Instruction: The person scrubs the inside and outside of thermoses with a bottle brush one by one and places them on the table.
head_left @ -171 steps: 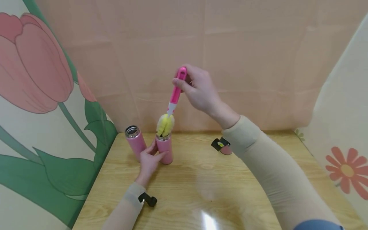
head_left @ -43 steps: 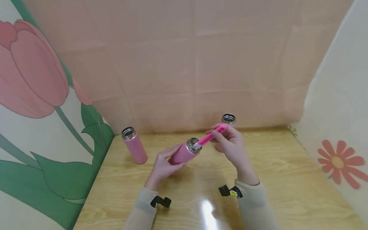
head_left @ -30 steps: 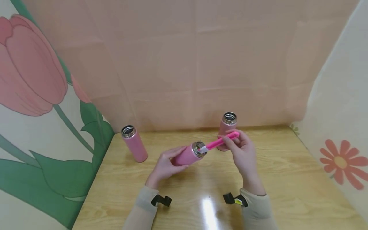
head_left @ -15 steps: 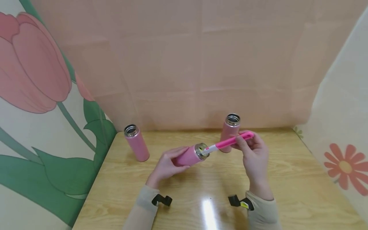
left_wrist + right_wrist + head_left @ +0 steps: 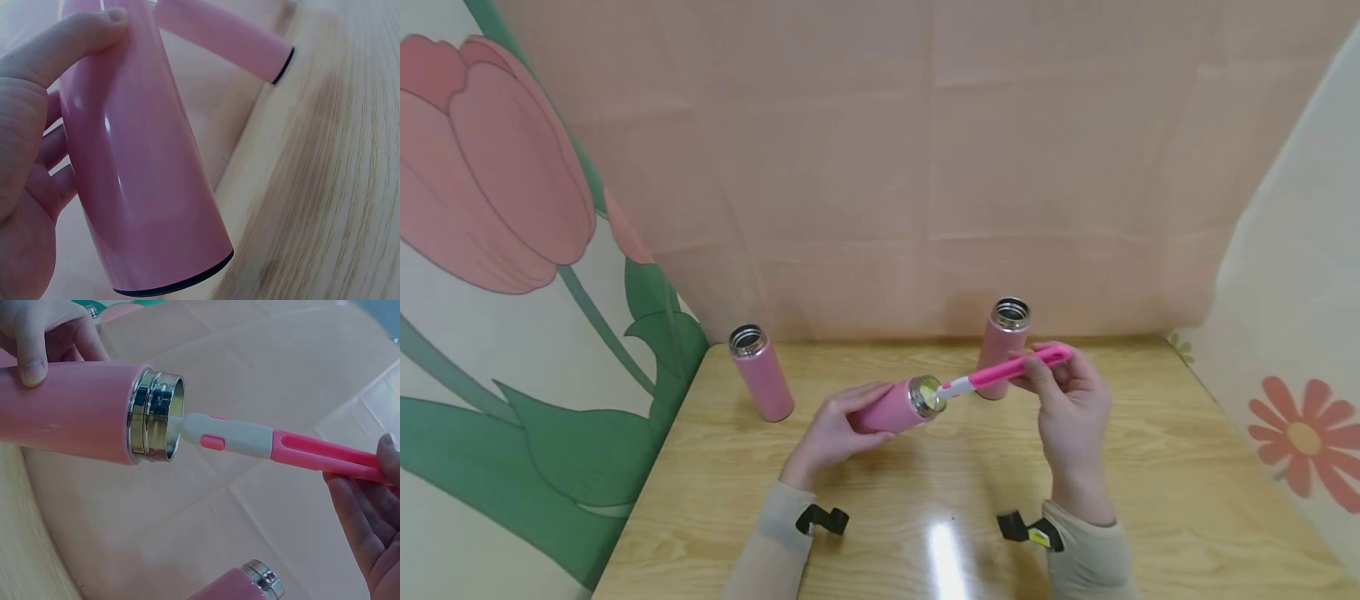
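Note:
My left hand [image 5: 831, 433] grips a pink steel bottle [image 5: 887, 408] round its body, tilted above the table with its open metal mouth toward the right. In the left wrist view the bottle's [image 5: 144, 175] dark-edged base points down. A bottle brush [image 5: 1000, 372] with a pink handle runs into that mouth. My right hand [image 5: 1075, 417] pinches the handle near its end. In the right wrist view the brush's white neck [image 5: 240, 437] shows outside the metal rim, with its head hidden inside the bottle. A little yellow bristle shows at the mouth in the head view.
Two more pink bottles without lids stand on the wooden table [image 5: 880, 517]: one at the back left [image 5: 763, 379], the other at the back right [image 5: 1000, 342], just behind the brush handle. A peach cloth backdrop [image 5: 880, 208] rises behind the table.
Earlier the bottle stood upright with the brush head at its mouth; now it is lifted and tilted, brush inside. Over the last second my right hand has drawn the brush rightward, partly out.

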